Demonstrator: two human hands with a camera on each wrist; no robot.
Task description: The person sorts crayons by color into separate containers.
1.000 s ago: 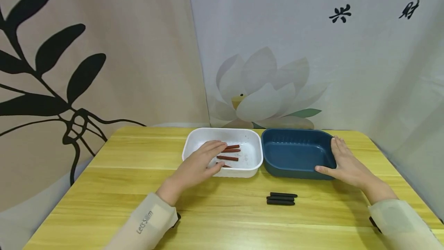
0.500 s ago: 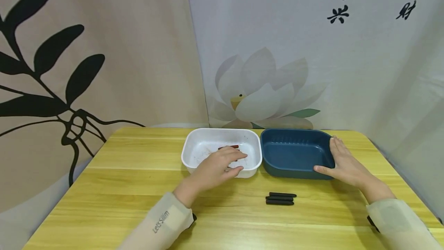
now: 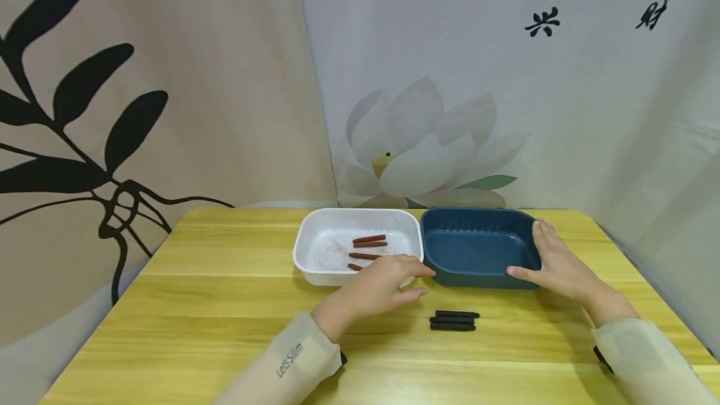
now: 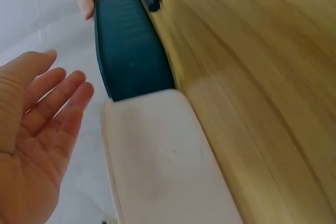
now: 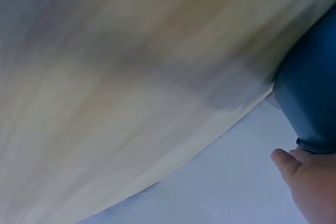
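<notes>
My left hand [image 3: 388,283], fingers loosely extended and holding nothing, hovers over the front right corner of a white plastic basin [image 3: 309,249]. Inside that basin lie several reddish-brown crayon-like sticks [image 3: 369,244], the nearest partly hidden behind the hand. Directly right of it stands a dark blue basin [image 3: 478,279], its bottom bare. My right hand [image 3: 562,267] rests on the blue basin's right end, fingers straight along the side and thumb over the front right corner. In the left wrist view the left palm [image 4: 39,156] shows nothing in it.
Several black sticks [image 3: 454,321] lie side by side on the wooden table [image 3: 197,305], in front of the blue basin. Brownish specks dot the white basin's floor. A printed curtain [image 3: 253,80] hangs behind the table.
My left hand has moved right and toward me, from above the brown sticks to the white basin's front right corner, uncovering most of them. The right hand has stayed at the blue basin.
</notes>
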